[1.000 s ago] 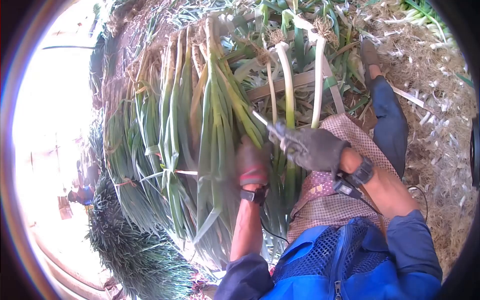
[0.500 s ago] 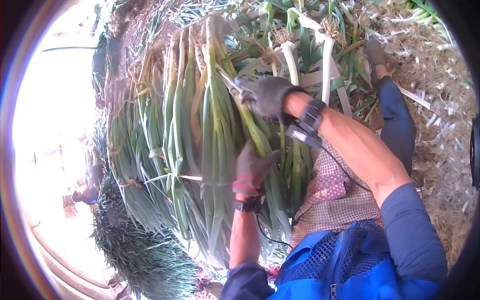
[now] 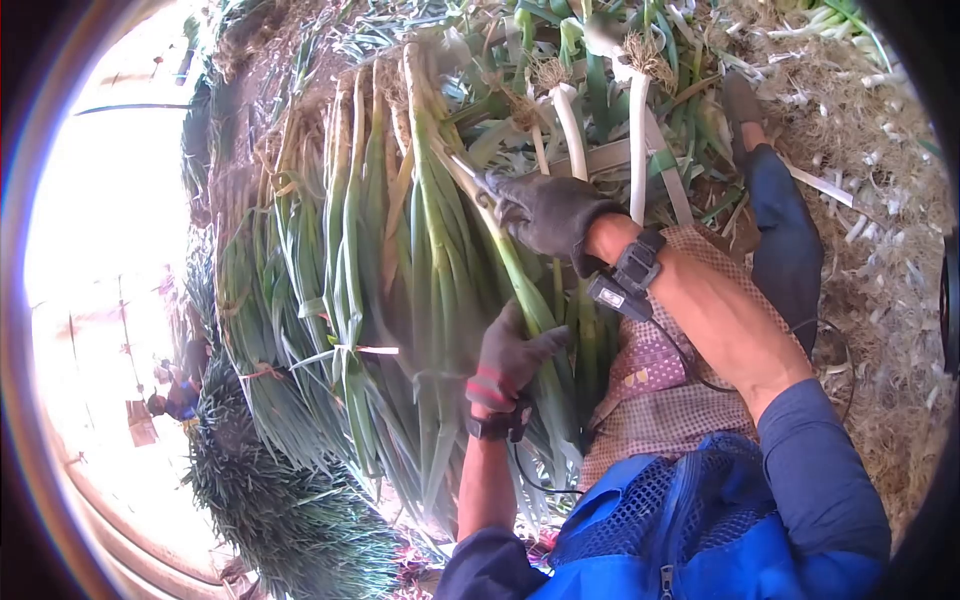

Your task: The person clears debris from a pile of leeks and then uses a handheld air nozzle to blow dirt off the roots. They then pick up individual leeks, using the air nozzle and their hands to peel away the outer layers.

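My left hand (image 3: 508, 358), in a dark glove with a red cuff, is closed around the green lower part of a long green onion (image 3: 522, 278), its thumb lying across the stalk. Higher up the same stalk, my right hand (image 3: 550, 212) in a dark glove has its fingers bent at the pale root end. A thin grey, blade-like tool (image 3: 482, 184) shows at those fingertips, partly hidden by the glove. Just left of both hands lie several unpeeled green onions (image 3: 435, 240), roots upward. Peeled white green onions (image 3: 638, 140) with bushy roots lie beyond my right wrist.
A bundle of green onions (image 3: 345, 230) is bound with a pale tie (image 3: 362, 349). A large heap of green leaves (image 3: 290, 500) stands at lower left. Trimmed roots and scraps (image 3: 870, 270) cover the ground on the right. My outstretched leg (image 3: 785, 230) lies there.
My right hand has moved slightly down and right along the stalk. My left hand has shifted a little lower and still grips the green onion.
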Motion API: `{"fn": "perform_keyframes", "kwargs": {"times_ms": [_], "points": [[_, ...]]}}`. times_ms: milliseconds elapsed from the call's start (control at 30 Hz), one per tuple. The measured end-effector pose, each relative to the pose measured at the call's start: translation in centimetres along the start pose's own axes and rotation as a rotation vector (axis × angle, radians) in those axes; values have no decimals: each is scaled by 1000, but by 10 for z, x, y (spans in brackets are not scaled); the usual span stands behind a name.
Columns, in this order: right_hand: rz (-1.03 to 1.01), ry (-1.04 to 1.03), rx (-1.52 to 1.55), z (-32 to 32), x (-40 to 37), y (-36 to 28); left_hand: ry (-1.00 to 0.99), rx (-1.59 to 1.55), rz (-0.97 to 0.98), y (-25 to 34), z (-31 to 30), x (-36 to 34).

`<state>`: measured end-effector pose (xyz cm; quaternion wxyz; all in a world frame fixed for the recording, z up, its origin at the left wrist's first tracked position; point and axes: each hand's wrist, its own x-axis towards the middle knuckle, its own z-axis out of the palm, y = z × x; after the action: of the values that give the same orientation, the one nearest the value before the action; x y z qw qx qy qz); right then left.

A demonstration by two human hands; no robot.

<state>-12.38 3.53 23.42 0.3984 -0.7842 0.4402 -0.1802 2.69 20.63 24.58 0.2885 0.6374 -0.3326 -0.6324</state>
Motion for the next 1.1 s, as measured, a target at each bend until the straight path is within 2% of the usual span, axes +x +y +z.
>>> {"fn": "perform_keyframes", "kwargs": {"times_ms": [33,300,400,433,533,633,700,800,833,900,933,967,1067,1100], "points": [[71,-87,-30,-9,-6,-5,-8,7,-11,-3,1,-4],[76,31,-91,-3,-67,16,-132,168,-45,-33,30,-23],[80,-113,-43,-13,-94,14,-168,481,-8,-20,49,-33],[104,-56,56,-9,-98,20,-143,466,30,-38,51,-30],[110,43,-13,-9,-94,36,-106,768,-53,-42,57,-23],[170,26,102,-17,-105,31,27,929,-131,-21,54,-25],[231,7,112,-28,-108,25,79,698,64,17,55,-40],[92,-30,209,-19,-114,32,238,490,274,53,44,-24],[-49,76,143,-13,-110,30,304,442,330,63,39,-11],[110,-20,139,-25,-103,24,408,444,394,72,18,28],[191,-66,140,-31,-100,19,499,638,412,80,8,49],[158,-77,122,-30,-99,19,592,834,428,86,0,66],[114,-92,97,-26,-92,20,678,1121,395,82,-12,102],[133,-80,104,-25,-80,21,661,1118,304,82,-10,110]]}}
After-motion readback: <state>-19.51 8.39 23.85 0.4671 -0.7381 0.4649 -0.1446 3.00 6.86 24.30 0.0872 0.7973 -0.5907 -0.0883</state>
